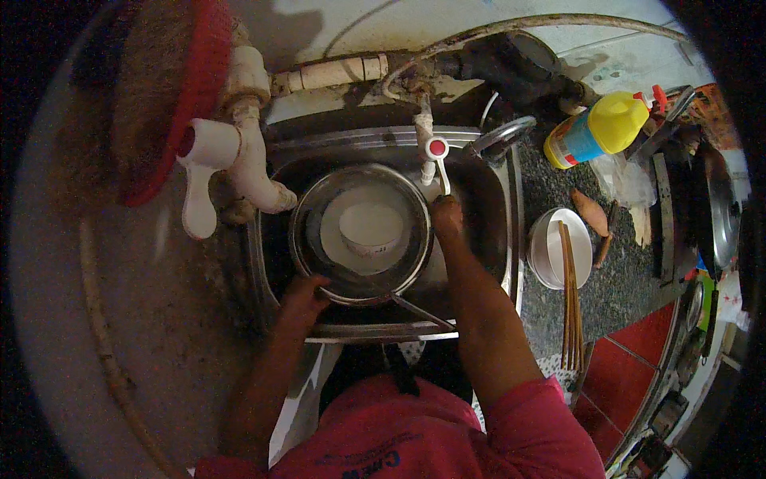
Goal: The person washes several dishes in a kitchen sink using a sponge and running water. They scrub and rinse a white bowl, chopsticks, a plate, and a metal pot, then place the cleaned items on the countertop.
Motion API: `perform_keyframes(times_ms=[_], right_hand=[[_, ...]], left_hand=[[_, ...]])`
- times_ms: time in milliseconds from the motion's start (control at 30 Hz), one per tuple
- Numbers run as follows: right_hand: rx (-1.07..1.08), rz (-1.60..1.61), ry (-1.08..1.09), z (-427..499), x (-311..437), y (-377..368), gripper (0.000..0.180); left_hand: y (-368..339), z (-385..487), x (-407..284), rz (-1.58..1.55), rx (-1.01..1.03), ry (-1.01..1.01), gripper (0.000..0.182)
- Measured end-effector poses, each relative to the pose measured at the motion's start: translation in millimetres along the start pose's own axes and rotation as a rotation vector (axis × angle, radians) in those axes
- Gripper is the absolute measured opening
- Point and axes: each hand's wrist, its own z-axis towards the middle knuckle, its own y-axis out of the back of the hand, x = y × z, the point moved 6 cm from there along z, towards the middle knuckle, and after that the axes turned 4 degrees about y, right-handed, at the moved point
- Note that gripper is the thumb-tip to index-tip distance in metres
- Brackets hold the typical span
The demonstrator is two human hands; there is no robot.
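Observation:
A round steel basin (303,197) sits in the stainless steel sink (479,239). Inside it are a white bowl (370,221) and a wider pale round dish (329,221) beneath it. My left hand (306,294) grips the basin's near left rim, with the thumb over the edge. Up at the plastic tap (424,129) with a red-centred knob, my right hand (448,214) has its fingers closed around the white lever (444,176). A thin metal handle (422,310) slants from the basin's near rim to the sink's front edge.
On the speckled counter (541,317) at right stand white bowls (544,248) with several wooden chopsticks (571,299) across them. Behind are a yellow bottle (604,129) and an orange-brown piece (589,211). A larger white tap (239,155) juts over the sink's left side.

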Motion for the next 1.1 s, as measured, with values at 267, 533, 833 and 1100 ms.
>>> perform_keyframes(times_ms=[267, 533, 833, 1100], right_hand=[[-0.12, 0.049, 0.087, 15, -18, 17, 0.034], [-0.436, 0.145, 0.808, -90, 70, 110, 0.027], [-0.047, -0.449, 0.696, -53, 49, -20, 0.045], [0.253, -0.155, 0.714, -45, 45, -58, 0.048]], left_hand=[[-16, -28, -28, 0.162, -0.092, -0.053, 0.04], [-16, 18, 0, 0.308, 0.214, -0.251, 0.048], [-77, 6, -2, 0.137, 0.024, -0.006, 0.058], [-69, -12, -29, 0.578, -0.425, -0.87, 0.055]])
